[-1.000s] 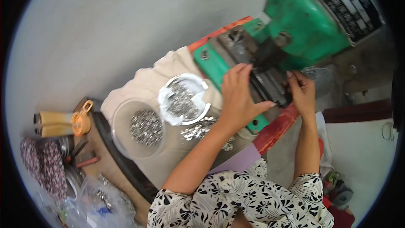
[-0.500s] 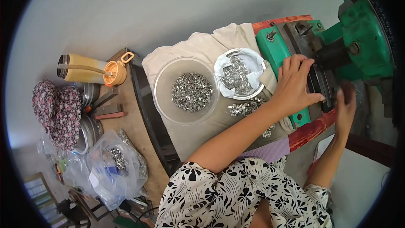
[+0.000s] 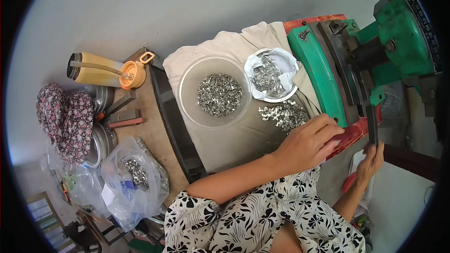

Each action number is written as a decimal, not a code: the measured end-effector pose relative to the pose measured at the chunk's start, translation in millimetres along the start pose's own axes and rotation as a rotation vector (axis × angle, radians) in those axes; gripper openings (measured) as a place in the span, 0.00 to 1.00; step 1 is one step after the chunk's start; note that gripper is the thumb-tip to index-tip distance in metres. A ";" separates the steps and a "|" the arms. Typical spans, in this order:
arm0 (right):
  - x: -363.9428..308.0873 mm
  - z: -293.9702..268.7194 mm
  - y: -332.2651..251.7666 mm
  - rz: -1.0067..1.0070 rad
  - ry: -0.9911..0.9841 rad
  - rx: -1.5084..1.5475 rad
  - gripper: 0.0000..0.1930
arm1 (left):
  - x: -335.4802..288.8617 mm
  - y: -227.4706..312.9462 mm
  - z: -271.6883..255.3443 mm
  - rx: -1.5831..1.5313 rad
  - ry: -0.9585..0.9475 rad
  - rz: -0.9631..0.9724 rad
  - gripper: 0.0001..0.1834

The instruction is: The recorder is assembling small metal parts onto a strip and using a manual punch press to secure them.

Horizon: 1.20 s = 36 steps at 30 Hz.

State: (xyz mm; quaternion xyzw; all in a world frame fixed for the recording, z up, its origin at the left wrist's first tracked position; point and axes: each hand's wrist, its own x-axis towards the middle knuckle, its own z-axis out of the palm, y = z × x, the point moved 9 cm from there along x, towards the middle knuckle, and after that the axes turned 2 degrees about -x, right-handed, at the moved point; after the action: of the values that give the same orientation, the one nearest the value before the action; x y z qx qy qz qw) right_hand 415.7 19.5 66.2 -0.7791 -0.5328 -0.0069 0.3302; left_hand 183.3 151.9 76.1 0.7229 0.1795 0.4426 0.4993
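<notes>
My left hand [image 3: 313, 143] is over the near edge of the red bench, its fingers curled together; whatever is in them, if anything, is too small to make out. Farther right, my right hand [image 3: 371, 161] grips the lower end of a dark flat bar [image 3: 372, 126], which stands up toward the green press [image 3: 398, 37]. Whether the bar joins the press cannot be seen. Beside my left hand, a loose pile of small shiny metal pieces [image 3: 285, 115] lies on the beige cloth [image 3: 225, 147].
A clear plastic tub [image 3: 180, 107] and a paper-lined white bowl [image 3: 293, 86] hold small metal parts. On the wooden table to the left are a yellow bottle [image 3: 101, 71], a floral cap [image 3: 63, 117] and a plastic bag [image 3: 122, 201]. The green press base [image 3: 314, 72] borders the cloth.
My left hand has drawn back from the press bed toward my body, its fingers now curled. My right hand has moved down and now grips the dark bar.
</notes>
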 end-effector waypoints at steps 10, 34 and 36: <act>36.4 81.2 -166.6 -0.572 -0.409 0.346 0.13 | -17.1 -11.5 -89.7 -0.306 -0.072 -0.664 0.14; -11.9 124.8 -88.6 0.362 -0.605 0.929 0.04 | -71.8 1.6 -141.5 -0.059 -0.127 -0.645 0.16; -30.0 112.7 -49.8 0.514 -0.585 0.827 0.05 | -83.9 -2.2 -104.5 -0.041 -0.278 -0.636 0.12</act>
State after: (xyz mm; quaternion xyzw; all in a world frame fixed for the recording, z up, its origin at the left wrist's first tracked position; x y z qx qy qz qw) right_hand 322.8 64.2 -7.5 -0.6591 -0.3539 0.4988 0.4377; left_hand 52.5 152.8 47.1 0.6739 0.3171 0.1657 0.6464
